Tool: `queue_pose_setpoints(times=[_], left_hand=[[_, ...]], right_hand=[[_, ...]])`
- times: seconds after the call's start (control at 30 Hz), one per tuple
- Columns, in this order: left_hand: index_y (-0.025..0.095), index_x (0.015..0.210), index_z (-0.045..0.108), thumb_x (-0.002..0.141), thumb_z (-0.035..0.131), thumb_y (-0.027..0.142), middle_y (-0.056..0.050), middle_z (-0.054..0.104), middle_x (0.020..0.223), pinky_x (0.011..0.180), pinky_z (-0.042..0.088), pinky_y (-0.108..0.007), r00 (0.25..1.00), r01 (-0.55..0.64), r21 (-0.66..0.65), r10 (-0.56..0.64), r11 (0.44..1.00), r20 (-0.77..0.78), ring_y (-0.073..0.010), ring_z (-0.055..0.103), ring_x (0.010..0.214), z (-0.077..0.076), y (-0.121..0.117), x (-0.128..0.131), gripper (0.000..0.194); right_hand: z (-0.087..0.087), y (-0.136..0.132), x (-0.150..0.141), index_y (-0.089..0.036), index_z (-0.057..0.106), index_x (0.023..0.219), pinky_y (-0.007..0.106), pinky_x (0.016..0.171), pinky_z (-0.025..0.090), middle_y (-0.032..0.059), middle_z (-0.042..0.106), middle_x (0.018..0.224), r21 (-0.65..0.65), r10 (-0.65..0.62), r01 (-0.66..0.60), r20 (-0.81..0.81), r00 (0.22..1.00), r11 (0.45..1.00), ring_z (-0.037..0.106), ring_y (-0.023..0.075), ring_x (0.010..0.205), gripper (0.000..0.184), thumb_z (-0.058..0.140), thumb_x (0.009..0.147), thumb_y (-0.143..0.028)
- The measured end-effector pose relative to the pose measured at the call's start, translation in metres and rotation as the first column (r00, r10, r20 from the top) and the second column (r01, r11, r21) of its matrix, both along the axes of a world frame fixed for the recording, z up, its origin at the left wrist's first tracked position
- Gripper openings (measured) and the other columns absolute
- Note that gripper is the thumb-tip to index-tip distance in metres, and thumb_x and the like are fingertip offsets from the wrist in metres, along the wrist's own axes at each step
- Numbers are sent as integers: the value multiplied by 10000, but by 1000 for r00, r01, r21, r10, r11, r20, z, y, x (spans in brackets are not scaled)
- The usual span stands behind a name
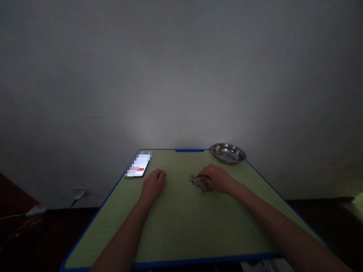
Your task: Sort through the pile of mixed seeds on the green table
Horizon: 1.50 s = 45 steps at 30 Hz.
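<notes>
My right hand (217, 178) is closed, with a thin, dark, pointed tool (200, 176) sticking out of its fingers to the left. It could be tweezers, but the picture is too dim to tell. The tool's tip is over a loose scatter of small dark beans or beads (202, 187) on the green tabletop (172, 226). My left hand (153, 184) rests on the table left of the scatter, its fingers curled in and partly hidden. Nothing shows in that hand.
A shallow metal bowl (228, 154) stands at the table's back right corner. A phone (138, 166) with a lit screen lies at the left edge. Behind the table is a plain wall (181, 75). A white socket or plug (80, 195) is low on the left.
</notes>
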<state>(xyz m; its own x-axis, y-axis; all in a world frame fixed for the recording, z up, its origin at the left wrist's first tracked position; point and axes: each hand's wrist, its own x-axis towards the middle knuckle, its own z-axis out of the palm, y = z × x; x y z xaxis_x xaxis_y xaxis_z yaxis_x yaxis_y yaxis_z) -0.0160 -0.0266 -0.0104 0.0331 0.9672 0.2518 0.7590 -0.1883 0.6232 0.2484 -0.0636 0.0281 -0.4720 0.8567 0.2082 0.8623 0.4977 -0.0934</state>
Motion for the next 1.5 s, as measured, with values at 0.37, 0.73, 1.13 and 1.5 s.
queue_pose_setpoints(times=[0.37, 0.73, 1.13, 1.5], left_hand=[[177, 759, 594, 837, 304, 390, -79, 655, 844, 728, 416, -306, 1000, -9, -8, 9, 1000, -17, -206, 585, 819, 3, -1, 2, 369], [180, 752, 589, 833, 302, 409, -70, 646, 830, 720, 407, -305, 1000, -9, 4, 9, 1000, 2, -203, 573, 812, 2, -2, 2, 376], [180, 746, 593, 834, 295, 418, -70, 648, 827, 726, 413, -301, 1000, -11, -2, 11, 1000, -4, -201, 577, 811, 2, 0, 2, 391], [179, 760, 593, 832, 291, 402, -75, 654, 840, 737, 422, -311, 1000, -10, -9, 10, 1000, -20, -210, 581, 832, 5, -2, 3, 383]], right_hand=[[-8, -45, 12, -223, 679, 1025, 290, 748, 405, 62, 672, 919, 51, 84, -88, 77, 993, 995, 564, 189, 870, 269, 496, 850, -134], [-14, -83, 14, -227, 664, 1020, 305, 737, 428, 46, 664, 897, 59, 94, -98, 69, 993, 993, 577, 192, 839, 239, 534, 840, -140], [-18, -106, 8, -236, 652, 1062, 314, 722, 436, 50, 669, 904, 78, 120, -123, 42, 992, 989, 581, 191, 814, 275, 535, 834, -136], [22, -86, 61, -233, 694, 937, 296, 762, 466, 40, 693, 897, -166, -68, 28, -239, 969, 986, 616, 173, 825, 231, 477, 886, -291]])
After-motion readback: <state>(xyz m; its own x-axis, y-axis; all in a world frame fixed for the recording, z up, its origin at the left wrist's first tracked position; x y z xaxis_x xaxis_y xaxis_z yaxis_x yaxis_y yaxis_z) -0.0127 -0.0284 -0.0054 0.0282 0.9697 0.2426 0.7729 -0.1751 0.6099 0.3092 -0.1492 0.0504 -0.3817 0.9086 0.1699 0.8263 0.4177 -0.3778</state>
